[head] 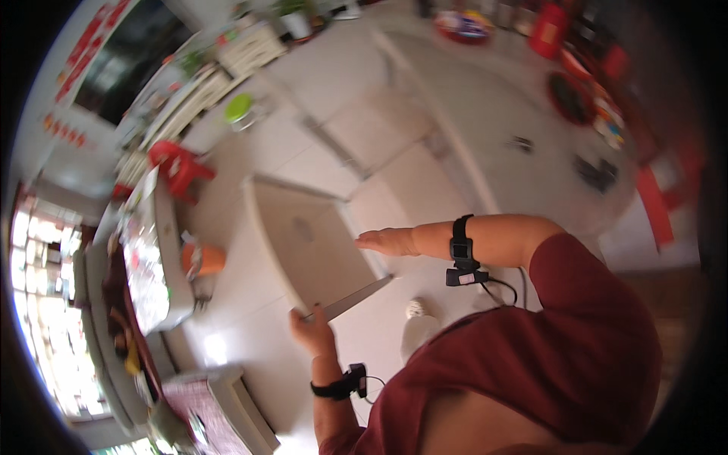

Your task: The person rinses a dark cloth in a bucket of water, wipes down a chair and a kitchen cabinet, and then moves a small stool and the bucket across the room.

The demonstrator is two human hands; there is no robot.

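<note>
A pale beige chair (318, 244), blurred, with a curved light rim along its left side, stands on the tiled floor before me. My left hand (313, 333) grips the near corner of that rim, fingers over the edge. My right hand (387, 242) is stretched out flat with nothing in it, over or beside the chair's right edge; whether it touches cannot be told. Both forearms wear black straps with small devices and cables.
A long table (489, 114) with red containers and small dark items lies at the upper right, other beige chairs (392, 119) beside it. To the left are a red plastic stool (176, 165), an orange bin (206, 259), a cluttered low table (173, 256) and a green-topped stool (239, 108).
</note>
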